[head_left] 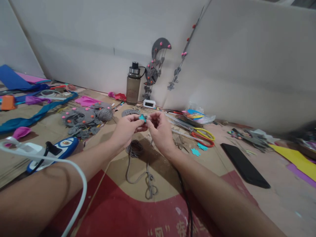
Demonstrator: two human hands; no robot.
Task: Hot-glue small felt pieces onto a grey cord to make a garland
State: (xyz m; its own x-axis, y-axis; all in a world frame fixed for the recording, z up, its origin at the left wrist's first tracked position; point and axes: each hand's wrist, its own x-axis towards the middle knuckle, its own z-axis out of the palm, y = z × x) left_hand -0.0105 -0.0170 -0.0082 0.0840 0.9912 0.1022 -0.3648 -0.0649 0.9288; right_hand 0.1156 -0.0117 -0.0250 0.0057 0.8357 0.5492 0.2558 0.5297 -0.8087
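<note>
My left hand (129, 127) pinches a small turquoise star-shaped piece (142, 118) between thumb and finger, above the cardboard. Close beside it, my right hand (160, 130) is closed, thumb against fingers, at the grey cord (147, 163) that hangs down from between the hands. The exact grip on the cord is partly hidden. Below, the cord runs to a loose coil (134, 148) and ends in a looped, knotted bundle (150, 187). Two turquoise flower-like cutouts, one of them the nearer cutout (195, 152), lie to the right of my right hand.
Scissors with red and yellow handles (203, 135) lie at the right, with a black phone (244, 164) farther out. A bottle (133, 86) and a small digital clock (149, 104) stand at the back wall. Grey felt pieces (81, 118) and a blue-and-white glue gun (56, 152) are left.
</note>
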